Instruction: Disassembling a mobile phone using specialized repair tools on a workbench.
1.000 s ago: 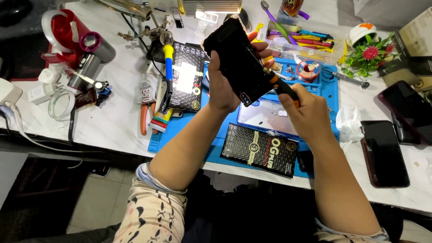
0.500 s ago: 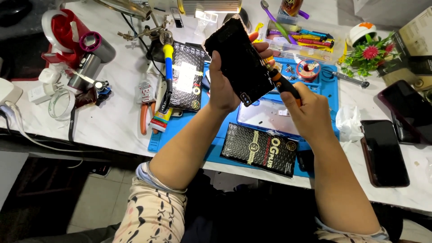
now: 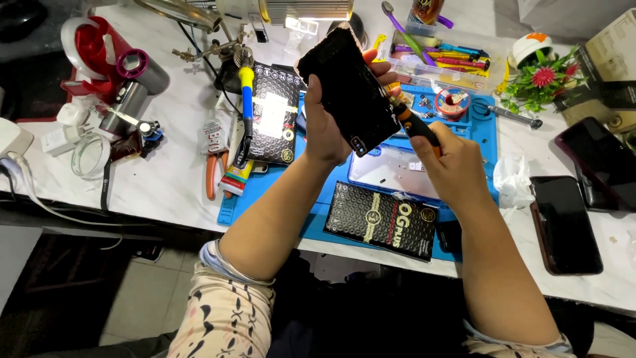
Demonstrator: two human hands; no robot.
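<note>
Black phone gripped in left hand, right hand beside

1. I see the left hand gripping a black phone, lifted off the worktop and tilted, fingers wrapped over its far edge.
2. Right hand holds an orange-and-black screwdriver, tip against the phone's right edge.
3. Under the hands: blue mat with a white tray and a black patterned box.
4. A second black box lies left of the phone, a yellow-handled soldering iron just beside it.
5. Orange-handled pliers near the mat's left edge.
6. Two dark phones lie well apart at right.
7. Red flowers far right.
</note>
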